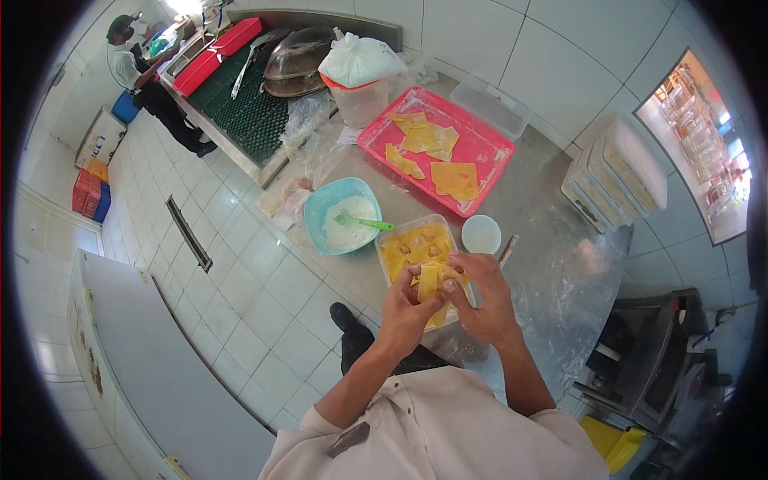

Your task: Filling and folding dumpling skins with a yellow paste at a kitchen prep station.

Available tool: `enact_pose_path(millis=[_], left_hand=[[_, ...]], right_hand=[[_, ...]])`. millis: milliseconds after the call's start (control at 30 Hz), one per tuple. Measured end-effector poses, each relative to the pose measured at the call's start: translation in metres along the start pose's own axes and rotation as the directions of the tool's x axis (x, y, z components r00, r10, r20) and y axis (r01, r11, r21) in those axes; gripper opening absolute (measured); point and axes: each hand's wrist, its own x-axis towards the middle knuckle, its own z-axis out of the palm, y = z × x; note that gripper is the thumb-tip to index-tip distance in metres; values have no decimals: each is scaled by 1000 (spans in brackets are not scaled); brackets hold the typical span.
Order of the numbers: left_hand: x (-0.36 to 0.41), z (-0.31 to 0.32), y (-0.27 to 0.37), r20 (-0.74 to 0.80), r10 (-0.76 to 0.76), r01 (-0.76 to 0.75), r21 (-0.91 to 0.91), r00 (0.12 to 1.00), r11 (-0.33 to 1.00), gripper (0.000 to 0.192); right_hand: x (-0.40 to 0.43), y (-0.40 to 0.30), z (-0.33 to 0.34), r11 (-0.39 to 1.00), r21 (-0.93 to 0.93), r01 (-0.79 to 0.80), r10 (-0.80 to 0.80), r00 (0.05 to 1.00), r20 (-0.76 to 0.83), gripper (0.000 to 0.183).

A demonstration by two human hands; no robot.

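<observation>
Both of my hands hold a folded yellow dough wrapper [429,283] over a clear plastic container [381,255] of yellow dumplings. My left hand [409,312] grips its left side; the fingertips of my right hand [485,297] touch its right side. Just beyond my right hand is a small round tub [481,234] with pale contents, and a thin stick-like item [509,251] lies beside it. To the left stands a turquoise bowl [313,211] of white flour [348,231] with a green-handled utensil [373,224] in it. A pink tray [414,147] holds several yellow dough sheets [454,180].
Stacked lidded containers [618,171] stand at the right by the wall. A tied white bag [362,59] sits on a tub at the back, near metal woks [299,63]. Another person [135,72] stands at the far left counter. A white chest freezer [162,354] is at the lower left.
</observation>
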Motion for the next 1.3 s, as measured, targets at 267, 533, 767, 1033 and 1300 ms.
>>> enact_pose_path(millis=[267,533,767,1033,1300], left_hand=[[-1,-10,-13,-201,33,-24,46,979,999,20],[1,-22,-17,-85,111,-135,-393,990,909,28],[6,-3,-27,-37,-108,86,-378,993,922,36],[8,-7,-23,-134,-60,25,-246,989,969,30],[5,-2,-13,-173,-43,-9,-286,984,958,27]], right_hand=[[-6,5,16,937,302,-173,220,967,-130,43],[-2,-3,12,834,514,-200,307,942,-131,41],[-7,6,12,903,363,-230,298,944,-143,36],[5,3,-15,910,-367,192,-147,978,147,35],[-19,19,27,740,575,-350,401,915,41,40]])
